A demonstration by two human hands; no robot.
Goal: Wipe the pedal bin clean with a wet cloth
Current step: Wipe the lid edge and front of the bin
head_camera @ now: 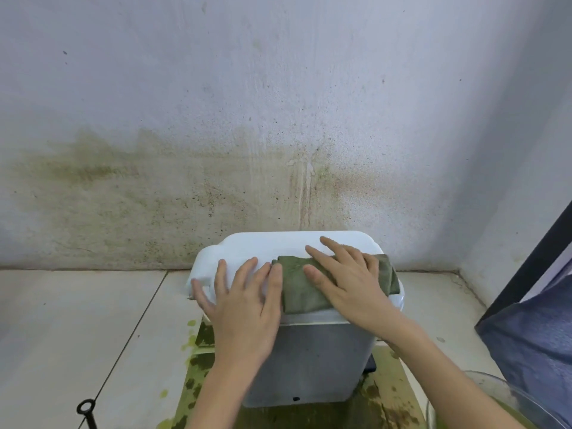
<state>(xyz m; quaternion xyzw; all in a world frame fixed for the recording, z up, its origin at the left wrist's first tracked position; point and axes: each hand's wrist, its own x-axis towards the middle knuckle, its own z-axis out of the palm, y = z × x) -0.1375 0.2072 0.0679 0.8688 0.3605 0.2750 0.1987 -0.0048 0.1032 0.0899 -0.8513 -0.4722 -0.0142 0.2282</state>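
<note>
Wall (278, 88): pale, plastered, speckled with small dark spots; greenish-brown staining spreads low across it.
Streak (305, 187): runs down the wall's middle, brownish.
Floor (77, 320): large pale tiles, dark grout lines crossing.
Green patch (198, 360): mossy, dark, blotching the floor near the bottom centre, with yellowish spots at its edge.
Corner (458, 270): wall meets a side wall at right.
Blue fabric (532, 345): hangs at far right, beside a dark slanted edge.
Light: soft, even daylight.

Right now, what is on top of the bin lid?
A folded green cloth lies on the white lid, under the flat right hand. The left hand rests on the bare lid. What lies beneath them is hidden.
</note>
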